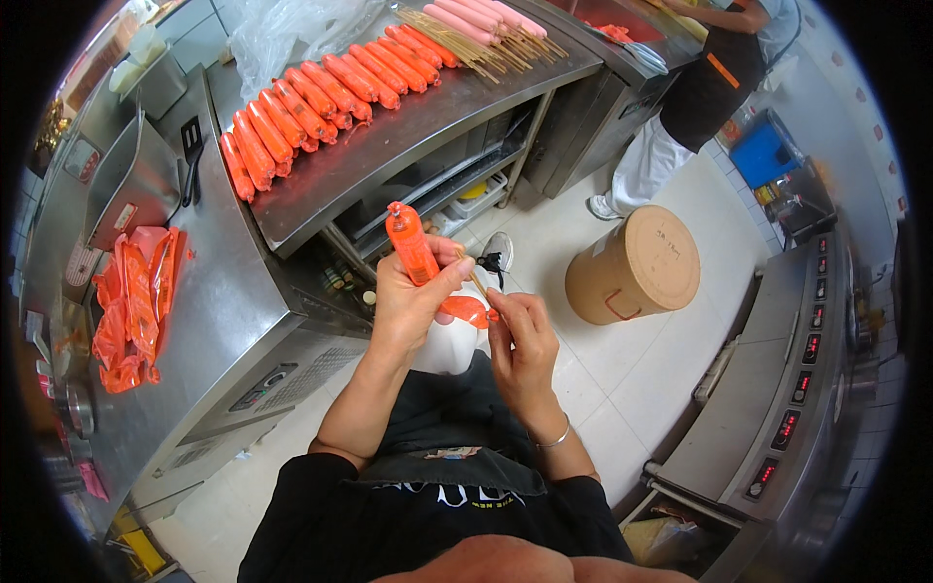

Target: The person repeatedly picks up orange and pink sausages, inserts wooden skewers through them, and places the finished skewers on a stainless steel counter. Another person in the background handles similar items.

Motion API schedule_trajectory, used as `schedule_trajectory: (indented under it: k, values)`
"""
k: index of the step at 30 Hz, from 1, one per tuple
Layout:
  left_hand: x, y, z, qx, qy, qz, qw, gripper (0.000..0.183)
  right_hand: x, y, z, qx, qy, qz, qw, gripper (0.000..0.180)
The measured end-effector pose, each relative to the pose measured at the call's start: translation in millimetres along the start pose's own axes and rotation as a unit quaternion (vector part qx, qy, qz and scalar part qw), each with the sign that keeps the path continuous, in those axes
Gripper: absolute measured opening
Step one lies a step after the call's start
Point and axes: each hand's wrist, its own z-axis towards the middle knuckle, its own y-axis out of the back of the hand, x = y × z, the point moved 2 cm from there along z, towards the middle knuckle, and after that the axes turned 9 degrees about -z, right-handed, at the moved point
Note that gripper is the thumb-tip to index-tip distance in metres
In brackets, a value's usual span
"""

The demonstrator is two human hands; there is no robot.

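Observation:
A sausage in orange plastic casing (pixel 412 244) stands tilted in my left hand (pixel 408 302), its knotted end up. Between my two hands runs a thin wooden skewer (pixel 479 281), its upper end by my left fingertips. My right hand (pixel 523 346) pinches near the skewer's lower end and the tied tip of a loose orange casing piece (pixel 468 312). Whether that piece is still joined to the sausage is hidden by my left hand. On the steel counter ahead lie wrapped orange sausages (pixel 321 91) in a row, beside bare wooden skewers (pixel 444 40) and pink skewered sausages (pixel 466 18).
Torn orange casings (pixel 135 313) lie on the left counter, near a black slotted spatula (pixel 191 157) and a steel container (pixel 135 182). A lidded brown drum (pixel 633 266) stands on the floor. Another person (pixel 700 109) stands beyond it. Steel equipment with red displays (pixel 783 430) lines the right.

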Motion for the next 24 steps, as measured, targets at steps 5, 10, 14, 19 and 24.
schedule_trajectory:
  k: [5,10,14,19,24]
  values:
    - [-3.5,-4.1,-2.0,-0.007,0.016,-0.007,1.000,0.018,-3.4,-6.0,6.1,-0.039,0.017,0.005,0.999,0.036]
    - [-1.7,-3.3,-3.1,-0.015,0.017,-0.010,1.000,0.022,-4.3,-7.5,6.4,-0.049,0.019,-0.019,0.998,0.031]
    - [0.4,-1.7,-2.6,0.013,0.003,-0.055,0.998,0.020,-5.6,-7.9,5.9,-0.059,0.018,-0.024,0.998,0.025]
    - [3.5,2.7,0.1,0.024,0.022,-0.104,0.994,0.017,-2.1,-5.2,7.4,-0.061,0.026,-0.031,0.997,0.023]
    - [3.5,4.0,0.6,0.023,0.022,-0.090,0.995,0.015,-1.1,-4.7,8.7,-0.052,0.021,-0.026,0.998,0.022]
